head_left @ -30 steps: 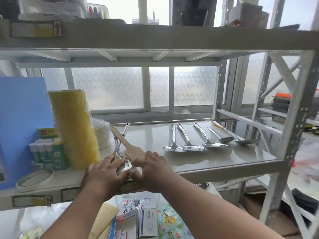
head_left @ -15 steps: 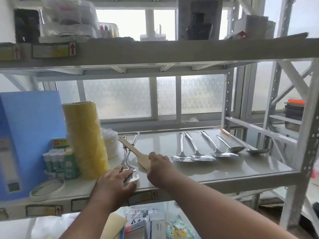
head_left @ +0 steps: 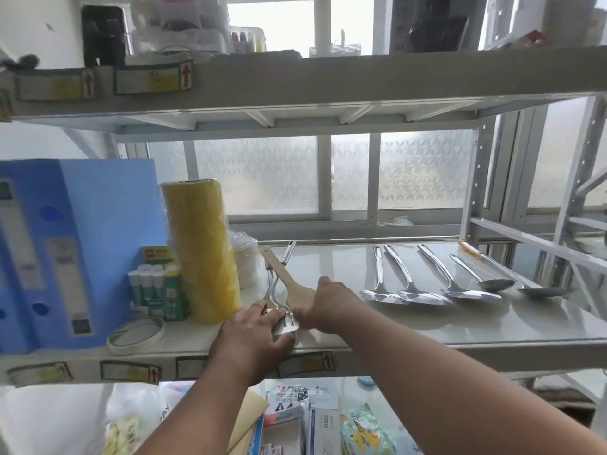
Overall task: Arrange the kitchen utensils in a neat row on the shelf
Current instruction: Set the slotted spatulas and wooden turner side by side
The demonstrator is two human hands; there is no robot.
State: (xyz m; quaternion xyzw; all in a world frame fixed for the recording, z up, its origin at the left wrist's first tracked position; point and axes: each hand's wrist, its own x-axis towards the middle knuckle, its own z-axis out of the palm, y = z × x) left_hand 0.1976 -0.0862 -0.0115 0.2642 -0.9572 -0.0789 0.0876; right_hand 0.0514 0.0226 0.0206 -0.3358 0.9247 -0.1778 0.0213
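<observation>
5 metal spoons and ladles [head_left: 407, 295] already lie side by side on the shelf [head_left: 427, 326], well to the right of the yellow roll [head_left: 202, 254], handles pointing back toward the window. What remains is the small tangle just right of that roll: a wooden spatula [head_left: 290, 285] lying across 2 or 3 metal forks or servers [head_left: 274, 300]; I cannot count them for sure.

Compared with 1 second ago, my hands have come apart. Then they sat close together over the pile; now my left hand [head_left: 253, 336] rests flat on the fork heads near the shelf's front edge, fingers fairly straight, pressing them down. My right hand [head_left: 323, 307] has shifted a little right of the roll's side and curls over the spatula's blade; its fingertips are hidden, so the exact grip I cannot tell.

That split suggests I am separating the spatula from the forks. Next I judge it should slide right, toward the spoons, leaving the forks to be straightened.
</observation>
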